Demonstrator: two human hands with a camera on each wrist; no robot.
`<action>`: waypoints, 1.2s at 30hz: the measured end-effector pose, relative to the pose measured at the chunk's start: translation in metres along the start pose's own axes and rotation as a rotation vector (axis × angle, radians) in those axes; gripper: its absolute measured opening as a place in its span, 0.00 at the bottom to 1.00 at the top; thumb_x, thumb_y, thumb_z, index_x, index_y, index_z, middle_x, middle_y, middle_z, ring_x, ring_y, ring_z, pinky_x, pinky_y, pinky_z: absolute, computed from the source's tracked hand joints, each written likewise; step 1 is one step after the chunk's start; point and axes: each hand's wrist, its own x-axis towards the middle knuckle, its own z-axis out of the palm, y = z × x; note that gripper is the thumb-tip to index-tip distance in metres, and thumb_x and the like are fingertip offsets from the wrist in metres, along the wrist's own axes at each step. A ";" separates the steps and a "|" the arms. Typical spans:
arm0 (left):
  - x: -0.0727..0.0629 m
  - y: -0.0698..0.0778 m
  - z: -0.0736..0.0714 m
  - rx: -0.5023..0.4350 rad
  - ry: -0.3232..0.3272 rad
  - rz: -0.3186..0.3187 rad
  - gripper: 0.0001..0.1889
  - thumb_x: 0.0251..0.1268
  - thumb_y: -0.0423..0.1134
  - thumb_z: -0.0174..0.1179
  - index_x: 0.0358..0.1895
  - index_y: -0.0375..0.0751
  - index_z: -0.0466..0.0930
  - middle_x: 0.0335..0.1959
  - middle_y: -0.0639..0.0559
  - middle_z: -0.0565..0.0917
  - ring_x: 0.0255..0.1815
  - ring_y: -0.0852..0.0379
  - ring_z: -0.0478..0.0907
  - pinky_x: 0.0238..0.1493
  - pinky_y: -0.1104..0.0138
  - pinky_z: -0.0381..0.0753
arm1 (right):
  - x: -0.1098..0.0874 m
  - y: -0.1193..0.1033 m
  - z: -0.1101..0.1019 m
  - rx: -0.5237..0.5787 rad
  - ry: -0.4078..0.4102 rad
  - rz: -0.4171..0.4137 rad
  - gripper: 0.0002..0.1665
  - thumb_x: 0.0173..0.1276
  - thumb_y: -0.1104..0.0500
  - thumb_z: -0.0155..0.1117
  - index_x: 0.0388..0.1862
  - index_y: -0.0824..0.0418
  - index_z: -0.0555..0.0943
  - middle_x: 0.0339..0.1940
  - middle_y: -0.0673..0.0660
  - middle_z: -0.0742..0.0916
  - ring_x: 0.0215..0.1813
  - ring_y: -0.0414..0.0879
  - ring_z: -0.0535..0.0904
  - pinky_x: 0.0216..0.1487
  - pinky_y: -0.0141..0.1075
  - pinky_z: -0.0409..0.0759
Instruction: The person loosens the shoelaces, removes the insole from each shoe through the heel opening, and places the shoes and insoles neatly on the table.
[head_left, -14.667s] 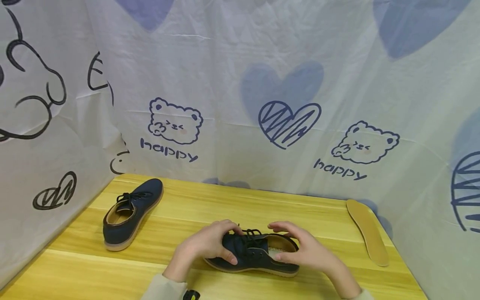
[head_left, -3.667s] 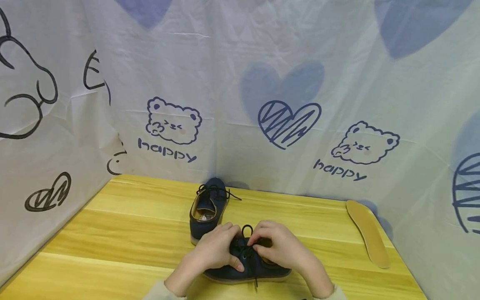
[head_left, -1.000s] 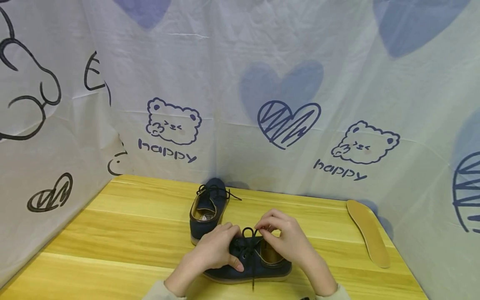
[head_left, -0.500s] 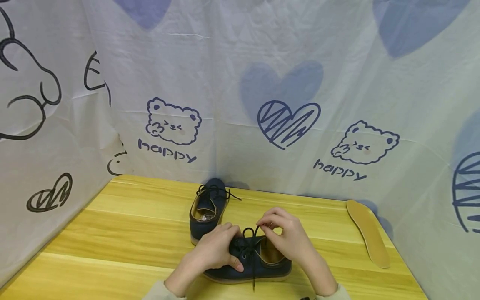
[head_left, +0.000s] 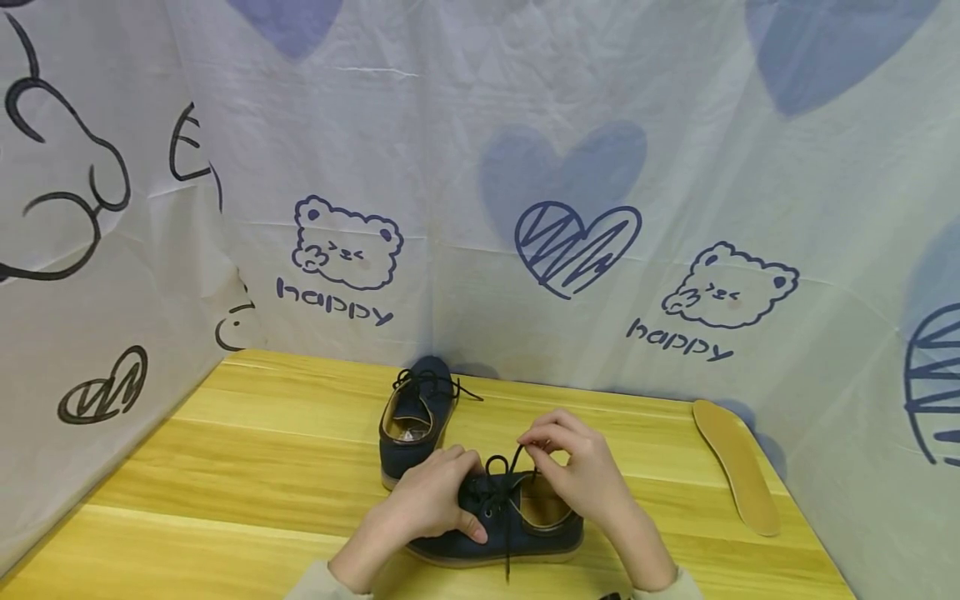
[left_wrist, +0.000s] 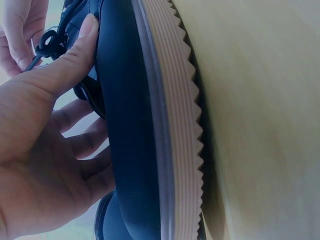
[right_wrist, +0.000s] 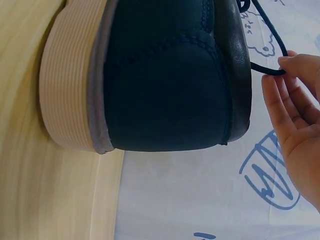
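A dark navy lace-up shoe (head_left: 536,537) stands on the table, toe to the left. My left hand (head_left: 431,500) grips its front part, thumb on the near side and fingers over the far side. The left wrist view shows the thumb lying along the upper (left_wrist: 127,120). Above the shoe's opening my right hand (head_left: 585,475) pinches a black shoelace (head_left: 516,458) between thumb and fingertips. That lace bends at the pinch in the right wrist view, beside the heel (right_wrist: 170,95). One bow loop stands up at the knot, and a loose lace end hangs down the near side.
A matching shoe (head_left: 408,450) stands just behind the left hand, its laces tied and something whitish inside. A tan insole (head_left: 738,471) lies near the table's right edge. Printed cloth (head_left: 465,317) hangs behind the wooden table (head_left: 247,467) and along its sides.
Over the last second my right hand has risen slightly to the right with the lace; my left hand stays put. At 14.7 seconds ago, a shoe stood far left; now one stands back centre.
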 end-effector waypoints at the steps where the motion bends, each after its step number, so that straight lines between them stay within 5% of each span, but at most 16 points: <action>1: 0.000 0.000 0.000 -0.001 0.000 0.000 0.34 0.33 0.58 0.86 0.45 0.51 0.79 0.36 0.61 0.75 0.39 0.60 0.72 0.37 0.62 0.75 | 0.000 0.000 0.000 -0.002 0.004 -0.001 0.19 0.60 0.77 0.74 0.41 0.55 0.89 0.42 0.48 0.86 0.39 0.41 0.84 0.39 0.31 0.85; 36: 0.000 0.000 0.000 -0.004 -0.002 -0.007 0.34 0.33 0.58 0.85 0.46 0.51 0.79 0.37 0.61 0.75 0.39 0.59 0.72 0.38 0.61 0.76 | 0.003 0.001 -0.008 -0.040 0.173 -0.007 0.17 0.57 0.80 0.74 0.39 0.61 0.88 0.41 0.52 0.86 0.39 0.46 0.85 0.42 0.25 0.83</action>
